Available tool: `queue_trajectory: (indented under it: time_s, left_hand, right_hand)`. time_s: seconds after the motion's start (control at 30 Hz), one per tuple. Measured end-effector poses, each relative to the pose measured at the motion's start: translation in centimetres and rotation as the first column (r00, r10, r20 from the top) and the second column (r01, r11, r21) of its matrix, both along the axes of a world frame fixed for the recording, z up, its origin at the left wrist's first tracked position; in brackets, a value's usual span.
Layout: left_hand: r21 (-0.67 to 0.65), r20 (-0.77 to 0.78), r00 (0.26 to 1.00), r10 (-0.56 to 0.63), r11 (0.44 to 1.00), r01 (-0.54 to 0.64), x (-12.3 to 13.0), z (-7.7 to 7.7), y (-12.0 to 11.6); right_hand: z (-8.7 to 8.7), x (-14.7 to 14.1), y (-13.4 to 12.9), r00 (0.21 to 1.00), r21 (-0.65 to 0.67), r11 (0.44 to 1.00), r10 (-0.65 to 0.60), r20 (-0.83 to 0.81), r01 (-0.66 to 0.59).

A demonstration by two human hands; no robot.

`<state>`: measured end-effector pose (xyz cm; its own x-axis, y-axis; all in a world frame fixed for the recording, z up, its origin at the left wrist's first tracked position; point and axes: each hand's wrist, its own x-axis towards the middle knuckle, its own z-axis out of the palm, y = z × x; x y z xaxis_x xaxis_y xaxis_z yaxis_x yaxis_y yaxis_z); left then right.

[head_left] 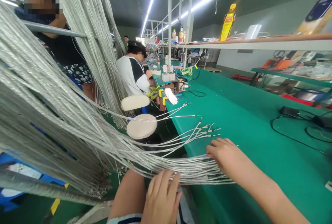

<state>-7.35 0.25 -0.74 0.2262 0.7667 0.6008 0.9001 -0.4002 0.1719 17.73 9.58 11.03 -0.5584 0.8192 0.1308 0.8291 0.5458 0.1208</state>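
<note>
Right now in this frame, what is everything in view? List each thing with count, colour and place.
wires: a large bundle, silver, hanging at left and fanning onto the bench
wire ends: several, grey tipped, loose on the bench edge
bench: one, green, running from near right into the distance
stools: two, cream, beside the bench
co-workers: two close by, one seated at the bench, one behind the wires at far left
bottle: one, yellow, on the upper shelf
black cables: a few, on the bench at right
left hand: fingers spread, under the wires
right hand: flat on the wires at the bench edge
</note>
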Motion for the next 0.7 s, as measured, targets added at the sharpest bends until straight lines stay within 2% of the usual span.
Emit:
queue_trajectory:
  time_s: [0.1, 0.2, 0.33, 0.5, 0.6, 0.7]
  left_hand:
    - [-0.123, -0.236, 0.971, -0.036, 0.992, 0.007, 0.3, 0.9, 1.8]
    - [-0.130, -0.315, 0.947, -0.054, 0.991, 0.014, 1.1, 0.0, 3.1]
    - [-0.138, -0.271, 0.962, 0.007, 0.989, -0.046, 1.8, -1.2, 3.9]
    - [-0.248, -0.119, 0.991, -0.065, 0.968, 0.034, 1.6, 0.0, 3.5]
    - [-0.257, -0.105, 0.992, -0.075, 0.965, 0.046, 1.4, 0.6, 2.9]
    - [-0.282, -0.120, 0.989, -0.084, 0.958, 0.047, 1.1, 0.5, 2.4]
  right_hand:
    - [-1.4, -0.1, -0.1, 1.000, -0.043, 0.999, 0.011, 0.005, -0.011]
    - [-2.5, -0.6, -0.3, 1.000, -0.110, 0.994, 0.015, -0.017, -0.017]
    - [-3.0, -0.8, -0.3, 0.999, -0.165, 0.985, 0.048, -0.023, -0.051]
    - [-3.0, -0.1, -0.1, 0.996, -0.181, 0.980, 0.085, -0.005, -0.085]
    - [-2.9, -0.2, 0.1, 0.997, -0.162, 0.984, 0.071, 0.011, -0.068]
    - [-2.5, -0.1, 0.3, 1.000, -0.106, 0.994, 0.017, 0.021, -0.014]
